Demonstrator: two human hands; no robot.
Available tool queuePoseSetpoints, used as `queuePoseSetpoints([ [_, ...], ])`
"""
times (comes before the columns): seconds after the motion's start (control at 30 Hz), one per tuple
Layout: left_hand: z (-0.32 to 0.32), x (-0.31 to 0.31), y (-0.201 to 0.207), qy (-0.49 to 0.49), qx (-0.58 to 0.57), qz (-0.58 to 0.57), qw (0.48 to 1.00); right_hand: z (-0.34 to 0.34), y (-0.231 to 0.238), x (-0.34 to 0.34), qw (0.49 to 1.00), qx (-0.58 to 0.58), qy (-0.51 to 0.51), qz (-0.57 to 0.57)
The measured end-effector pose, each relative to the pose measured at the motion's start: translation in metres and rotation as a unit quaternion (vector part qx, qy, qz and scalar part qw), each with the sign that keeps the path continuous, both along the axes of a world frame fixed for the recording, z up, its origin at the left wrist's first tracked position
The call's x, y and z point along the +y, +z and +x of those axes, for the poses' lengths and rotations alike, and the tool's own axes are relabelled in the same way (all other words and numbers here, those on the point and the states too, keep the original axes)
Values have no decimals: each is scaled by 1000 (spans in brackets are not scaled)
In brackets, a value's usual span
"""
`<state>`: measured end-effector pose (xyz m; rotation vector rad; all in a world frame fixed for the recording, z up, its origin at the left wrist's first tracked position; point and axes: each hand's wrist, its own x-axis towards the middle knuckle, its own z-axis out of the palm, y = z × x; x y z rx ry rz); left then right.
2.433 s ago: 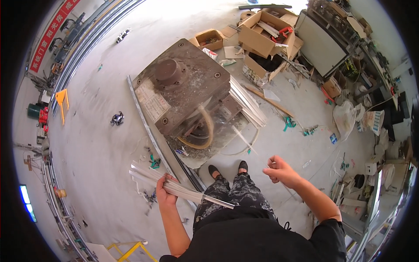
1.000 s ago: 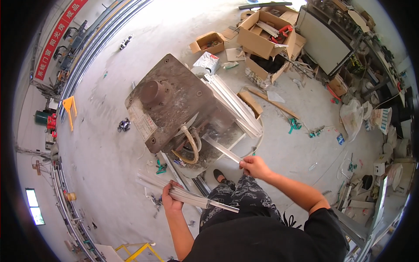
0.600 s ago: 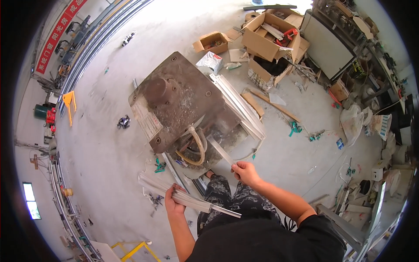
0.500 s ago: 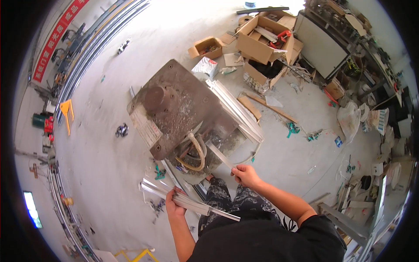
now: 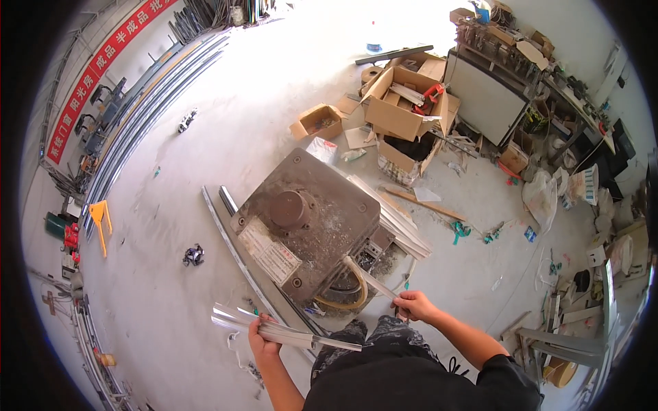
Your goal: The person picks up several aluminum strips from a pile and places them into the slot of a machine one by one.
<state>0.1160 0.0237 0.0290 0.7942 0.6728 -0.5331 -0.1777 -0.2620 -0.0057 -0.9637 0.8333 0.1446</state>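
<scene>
My left hand is closed around a bundle of long, thin pale metal strips, held aslant in front of my body at lower left. Between the thumb and fingers of my right hand, one flat pale strip is pinched by its near end. Its far end reaches to the near side of a brown metal machine and is lost beside a looped yellowish hose. The machine has a flat, dusty top with a round cap and a printed label. Its underside is hidden.
Long profiles lie on the floor along the machine's left side, and white ones on its right. Beyond stand open cardboard boxes. A cluttered shelf lines the right wall. A yellow stand is at far left.
The view has tilted up, so the machine sits lower and more of the far floor shows. Both hands keep their hold, and less of the right-hand strip shows between hand and machine.
</scene>
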Motion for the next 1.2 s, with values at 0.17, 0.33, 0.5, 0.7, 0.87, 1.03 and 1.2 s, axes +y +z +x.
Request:
queuePoseSetpoints([
  [0.17,21,-10,2,-37,-22,-3,999,1,8,1,1000,11,-15,-7],
  [0.33,12,-33,7,-75,-42,-32,996,0,1,3,1000,-16,12,-16],
  [0.5,-28,-41,2,-35,-2,-20,999,2,5,6,996,-6,32,-78],
  [0.7,-99,-31,-10,32,98,-27,994,-6,-2,9,982,-42,23,-180],
  [0.87,-152,-35,-9,96,173,-7,980,-19,3,9,969,-56,39,-240],
  [1.03,-173,-30,-17,77,181,15,980,-30,16,12,976,-49,39,-207],
  [1.2,-171,-42,-27,20,150,51,987,-31,8,14,964,-56,23,-257],
])
